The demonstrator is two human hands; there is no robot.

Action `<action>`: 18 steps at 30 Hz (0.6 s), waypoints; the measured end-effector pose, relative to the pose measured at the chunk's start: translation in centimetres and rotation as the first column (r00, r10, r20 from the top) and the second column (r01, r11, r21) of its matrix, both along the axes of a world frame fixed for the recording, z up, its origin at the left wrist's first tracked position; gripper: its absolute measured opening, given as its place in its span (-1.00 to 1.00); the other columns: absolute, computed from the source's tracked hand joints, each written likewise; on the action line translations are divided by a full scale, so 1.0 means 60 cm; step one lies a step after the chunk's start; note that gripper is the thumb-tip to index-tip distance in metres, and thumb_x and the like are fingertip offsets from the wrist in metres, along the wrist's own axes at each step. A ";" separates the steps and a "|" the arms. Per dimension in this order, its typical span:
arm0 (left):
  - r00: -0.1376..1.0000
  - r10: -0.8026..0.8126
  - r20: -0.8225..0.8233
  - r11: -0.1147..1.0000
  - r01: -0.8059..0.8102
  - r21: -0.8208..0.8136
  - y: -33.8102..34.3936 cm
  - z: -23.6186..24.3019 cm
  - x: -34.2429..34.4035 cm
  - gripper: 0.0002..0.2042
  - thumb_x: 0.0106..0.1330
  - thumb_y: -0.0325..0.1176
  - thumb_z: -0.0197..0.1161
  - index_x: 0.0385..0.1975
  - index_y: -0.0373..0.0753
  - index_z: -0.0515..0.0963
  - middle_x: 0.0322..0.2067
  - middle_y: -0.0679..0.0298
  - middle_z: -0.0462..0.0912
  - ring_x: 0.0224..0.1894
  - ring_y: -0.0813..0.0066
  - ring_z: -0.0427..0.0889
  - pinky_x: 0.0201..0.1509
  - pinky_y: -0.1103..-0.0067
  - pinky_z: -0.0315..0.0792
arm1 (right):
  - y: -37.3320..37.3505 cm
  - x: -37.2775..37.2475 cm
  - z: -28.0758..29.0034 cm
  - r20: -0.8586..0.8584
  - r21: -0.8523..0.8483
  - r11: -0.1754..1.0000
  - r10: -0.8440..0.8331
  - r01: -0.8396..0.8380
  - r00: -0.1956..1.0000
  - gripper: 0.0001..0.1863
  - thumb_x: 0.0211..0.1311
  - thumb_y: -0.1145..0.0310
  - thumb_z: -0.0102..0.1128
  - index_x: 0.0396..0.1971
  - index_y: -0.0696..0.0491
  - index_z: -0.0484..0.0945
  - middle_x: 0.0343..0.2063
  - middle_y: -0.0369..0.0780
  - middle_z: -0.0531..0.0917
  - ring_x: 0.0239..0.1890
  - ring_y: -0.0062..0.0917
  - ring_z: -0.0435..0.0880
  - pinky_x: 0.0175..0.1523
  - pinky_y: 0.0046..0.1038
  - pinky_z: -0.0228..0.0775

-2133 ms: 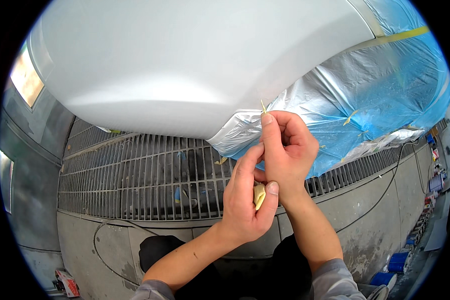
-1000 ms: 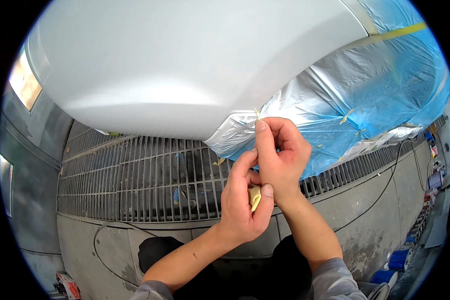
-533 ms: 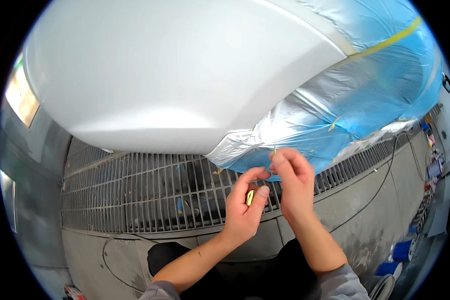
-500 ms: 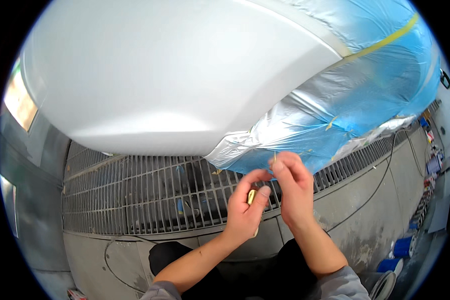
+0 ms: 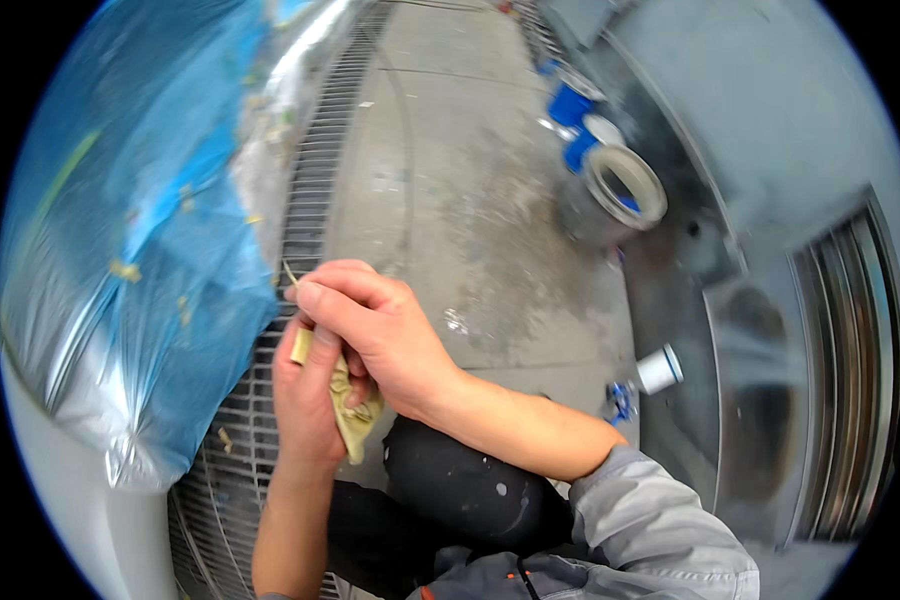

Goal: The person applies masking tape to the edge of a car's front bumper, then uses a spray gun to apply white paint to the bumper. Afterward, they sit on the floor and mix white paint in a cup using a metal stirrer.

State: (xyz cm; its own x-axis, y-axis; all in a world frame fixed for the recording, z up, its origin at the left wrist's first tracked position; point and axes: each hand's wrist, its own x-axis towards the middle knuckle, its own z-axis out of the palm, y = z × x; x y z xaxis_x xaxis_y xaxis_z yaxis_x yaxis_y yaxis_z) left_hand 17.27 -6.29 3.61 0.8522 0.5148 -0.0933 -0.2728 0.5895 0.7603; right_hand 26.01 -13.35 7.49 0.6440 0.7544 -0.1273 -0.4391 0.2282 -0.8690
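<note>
My left hand is closed around a crumpled wad of pale yellow material, perhaps masking tape. My right hand overlaps it and pinches a thin yellowish strip between thumb and forefinger. Crinkled blue and silvery plastic sheeting, dotted with small yellow tape bits, covers the car body to the left of both hands. Some pale bodywork shows below the sheeting at the lower left.
A metal floor grate runs along the car. On the concrete floor lie a hose, blue cans, a round grey bucket and a white container. A grey wall with a slatted metal panel is at the right.
The view has swung sharply right, away from the silver panel and along the grate. My hands have moved left in the picture and closer together, still holding the strip and yellow wad.
</note>
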 end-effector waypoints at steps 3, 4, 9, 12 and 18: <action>0.983 -0.180 -0.024 0.984 0.180 -0.011 -0.045 -0.015 0.063 -0.82 0.58 -0.27 0.21 -0.07 -0.25 0.51 -0.50 0.36 0.52 -0.62 0.70 0.42 -0.61 0.75 0.27 | -0.081 0.042 -0.021 -0.038 0.029 0.990 -0.138 0.140 0.990 -0.70 0.47 0.25 0.28 -0.11 0.23 0.72 -0.14 -0.30 0.58 -0.51 -0.71 0.53 -0.59 -0.64 0.36; 0.971 -0.235 -0.032 0.972 0.234 -0.023 -0.058 -0.025 0.074 -0.84 0.58 -0.29 0.21 -0.06 -0.25 0.52 -0.50 0.35 0.52 -0.62 0.71 0.41 -0.61 0.75 0.27 | -0.116 0.052 -0.030 -0.043 0.028 0.994 -0.101 0.102 0.994 -0.68 0.47 0.26 0.29 -0.05 0.25 0.70 -0.06 -0.25 0.61 -0.40 -0.64 0.64 -0.38 -0.62 0.51; 0.917 -0.268 -0.296 0.916 0.337 0.216 -0.127 -0.127 0.106 -0.82 0.55 -0.25 0.23 -0.07 -0.22 0.55 -0.54 0.38 0.48 -0.62 0.72 0.38 -0.60 0.74 0.24 | -0.322 0.092 -0.209 0.397 -0.306 0.796 -0.392 0.522 0.830 -0.64 0.44 0.32 0.31 0.09 0.23 0.67 -0.03 -0.22 0.70 -0.16 -0.57 0.72 0.00 -0.54 0.56; 0.797 -0.192 -0.573 0.891 0.387 0.238 -0.081 -0.231 0.054 -0.83 0.50 -0.23 0.29 -0.10 -0.16 0.56 -0.57 0.42 0.46 -0.63 0.71 0.37 -0.60 0.71 0.22 | -0.524 0.111 -0.354 0.559 -0.711 0.333 -0.267 0.619 0.785 -0.64 0.44 0.32 0.30 0.09 0.22 0.65 -0.04 -0.23 0.70 -0.17 -0.58 0.70 -0.02 -0.53 0.55; 0.678 -0.173 -0.714 0.985 0.122 -0.123 -0.011 -0.416 -0.152 -0.92 0.52 -0.28 0.24 -0.20 -0.10 0.53 -0.52 0.42 0.47 -0.57 0.67 0.44 -0.59 0.68 0.29 | -0.740 0.119 -0.544 0.454 -0.865 -0.177 0.126 0.470 0.882 -0.64 0.42 0.33 0.28 0.11 0.20 0.63 -0.06 -0.23 0.70 -0.20 -0.59 0.67 -0.07 -0.53 0.53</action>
